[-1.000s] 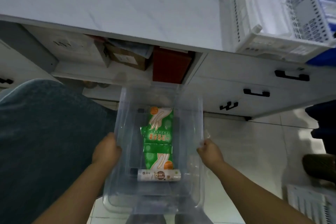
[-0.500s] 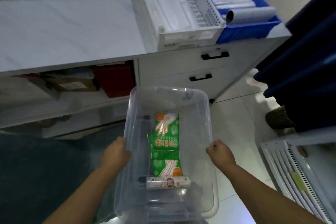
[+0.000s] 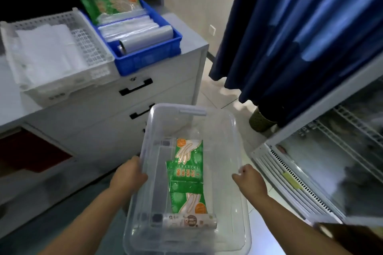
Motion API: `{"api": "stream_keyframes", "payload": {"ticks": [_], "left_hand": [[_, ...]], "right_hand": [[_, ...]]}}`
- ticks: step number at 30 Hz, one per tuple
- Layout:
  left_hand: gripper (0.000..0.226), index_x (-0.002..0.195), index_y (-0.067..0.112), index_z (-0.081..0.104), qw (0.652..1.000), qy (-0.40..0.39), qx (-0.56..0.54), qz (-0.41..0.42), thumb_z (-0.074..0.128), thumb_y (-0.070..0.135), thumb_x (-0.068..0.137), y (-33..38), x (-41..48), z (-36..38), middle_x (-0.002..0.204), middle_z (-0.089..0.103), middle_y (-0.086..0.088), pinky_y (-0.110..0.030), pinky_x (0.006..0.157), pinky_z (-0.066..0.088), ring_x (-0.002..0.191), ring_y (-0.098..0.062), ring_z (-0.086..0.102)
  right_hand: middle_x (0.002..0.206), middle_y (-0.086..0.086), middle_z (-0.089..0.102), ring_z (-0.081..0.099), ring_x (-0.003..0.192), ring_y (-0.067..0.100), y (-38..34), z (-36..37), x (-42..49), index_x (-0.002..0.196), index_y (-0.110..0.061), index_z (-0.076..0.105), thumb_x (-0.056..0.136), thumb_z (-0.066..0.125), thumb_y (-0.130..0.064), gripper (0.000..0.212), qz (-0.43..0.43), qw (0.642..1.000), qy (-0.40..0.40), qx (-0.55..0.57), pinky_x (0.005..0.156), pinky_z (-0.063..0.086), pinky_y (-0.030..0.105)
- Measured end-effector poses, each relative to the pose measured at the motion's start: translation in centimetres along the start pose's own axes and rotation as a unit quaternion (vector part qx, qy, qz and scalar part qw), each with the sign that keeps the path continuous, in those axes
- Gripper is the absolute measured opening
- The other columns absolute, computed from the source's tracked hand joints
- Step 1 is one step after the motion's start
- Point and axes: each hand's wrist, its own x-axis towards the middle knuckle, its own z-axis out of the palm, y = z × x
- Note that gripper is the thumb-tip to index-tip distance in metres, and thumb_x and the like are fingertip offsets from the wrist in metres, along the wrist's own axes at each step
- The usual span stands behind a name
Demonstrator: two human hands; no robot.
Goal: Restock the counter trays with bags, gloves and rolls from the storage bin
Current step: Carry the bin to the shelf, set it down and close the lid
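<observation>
I hold the bin (image 3: pixel 165 106) in front of me, over the floor, between the drawers (image 3: pixel 134 87) and a cabinet with a glass door (image 3: pixel 331 161). It is a clear plastic box with rounded corners, and I see its bottom through the walls. The fingers of my left hand (image 3: pixel 129 176) are curled on the left rim, and the fingers of my right hand (image 3: pixel 251 180) are curled on the right rim, so both grip it.

Inside lie green glove packets (image 3: pixel 188 163) with a white hand drawn on them and orange dots. They lie one partly over the other along the middle. A small roll (image 3: pixel 189 221) lies across the near end, touching the nearest packet.

On the tabletop (image 3: pixel 190 33) a white tray (image 3: pixel 91 47) holds folded white bags (image 3: pixel 45 47). A blue tray (image 3: pixel 149 56) stands just beside it with clear rolls (image 3: pixel 143 37) and a green packet (image 3: pixel 109 4). A dark blue curtain (image 3: pixel 300 37) hangs on the right.

My fingertips are hidden at the rim. The near end of the bin is cut off by the lower edge. The print on the packets and the roll label are too blurred to read. I cannot tell how many packets there are.
</observation>
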Motion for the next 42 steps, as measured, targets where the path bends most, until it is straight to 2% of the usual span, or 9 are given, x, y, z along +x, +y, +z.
{"api": "stream_keyframes", "payload": {"ticks": [3,5,10,17,22,26,30,34,42], "left_hand": [[0.024,0.093,0.01,0.051,0.999,-0.012,0.012,0.034,0.064,0.022,0.077,6.5,2.2,0.4,0.089,0.056,-0.006,-0.027,0.064,0.038,0.079,-0.024,0.054],[0.024,0.095,0.01,0.051,0.998,-0.019,0.012,0.058,0.064,0.022,0.077,10.5,3.5,0.3,0.088,0.054,-0.005,-0.028,0.065,0.038,0.078,-0.021,0.051],[0.019,0.076,0.017,0.044,0.995,-0.019,0.014,0.097,0.062,0.023,0.078,18.8,6.8,-0.8,0.071,0.05,0.001,-0.025,0.048,0.032,0.064,-0.016,0.048],[0.033,0.062,0.023,0.035,0.993,0.005,-0.028,0.115,0.065,0.02,0.076,26.7,14.4,-3.4,0.063,0.043,0.007,-0.021,0.043,0.026,0.055,-0.005,0.041],[0.028,0.07,0.023,0.04,0.988,0.008,-0.075,0.132,0.067,0.02,0.076,31.7,22.4,-6.7,0.065,0.045,0.01,-0.019,0.043,0.028,0.055,-0.002,0.043],[0.025,0.071,0.018,0.042,0.986,0.002,-0.09,0.137,0.067,0.02,0.076,35.6,28.8,-10.7,0.074,0.054,-0.004,-0.033,0.054,0.047,0.066,-0.021,0.057],[0.023,0.075,0.014,0.044,0.985,0.027,-0.052,0.164,0.064,0.025,0.078,39.0,34.8,-14.4,0.076,0.057,-0.007,-0.031,0.054,0.041,0.067,-0.025,0.058],[0.022,0.078,0.013,0.046,0.984,0.046,-0.069,0.159,0.063,0.028,0.078,41.6,40.1,-16.8,0.078,0.06,-0.008,-0.032,0.057,0.046,0.066,-0.026,0.062],[0.026,0.072,0.015,0.044,0.988,0.073,-0.089,0.106,0.059,0.035,0.082,46.3,51.7,-19.4,0.065,0.068,-0.007,-0.029,0.055,0.042,0.053,-0.02,0.066]], "right_hand": [[0.079,-0.001,0.056,0.053,0.066,0.017,2.7,-4.6,3.0,0.09,-0.018,0.054,0.077,0.066,-0.025,0.019,0.003,1.0,0.018,0.004,0.048,0.029,0.019],[0.076,-0.001,0.056,0.054,0.065,0.017,3.9,-7.6,4.7,0.088,-0.017,0.053,0.077,0.066,-0.026,0.018,0.009,0.999,0.032,0.009,0.05,0.032,0.022],[0.072,0.003,0.056,0.054,0.064,0.021,4.4,-13.9,9.8,0.079,-0.013,0.05,0.078,0.063,-0.021,0.015,0.021,0.995,0.088,0.048,0.054,0.037,0.028],[0.067,0.002,0.054,0.049,0.059,0.017,2.5,-18.9,18.8,0.071,-0.013,0.048,0.079,0.062,-0.016,0.016,0.01,0.989,0.124,0.081,0.049,0.033,0.025],[0.065,0.002,0.052,0.046,0.056,0.016,-1.6,-22.1,26.5,0.067,-0.015,0.045,0.081,0.06,-0.016,0.02,0.014,0.983,0.161,0.084,0.047,0.031,0.026],[0.064,0.001,0.051,0.045,0.054,0.016,-6.2,-25.5,32.5,0.067,-0.015,0.044,0.081,0.061,-0.021,0.022,0.026,0.98,0.183,0.07,0.045,0.029,0.026],[0.065,0.002,0.055,0.048,0.057,0.019,-10.7,-28.5,38.3,0.068,-0.013,0.048,0.078,0.062,-0.02,0.019,0.027,0.973,0.213,0.08,0.047,0.033,0.026],[0.064,0.004,0.056,0.05,0.058,0.024,-14.4,-30.7,43.8,0.068,-0.01,0.048,0.076,0.062,-0.016,0.017,0.009,0.972,0.222,0.076,0.048,0.034,0.027],[0.063,0.002,0.055,0.046,0.054,0.013,-21.0,-33.3,59.6,0.068,-0.012,0.051,0.077,0.059,-0.014,0.013,-0.03,0.981,0.183,0.063,0.045,0.029,0.024]]}}
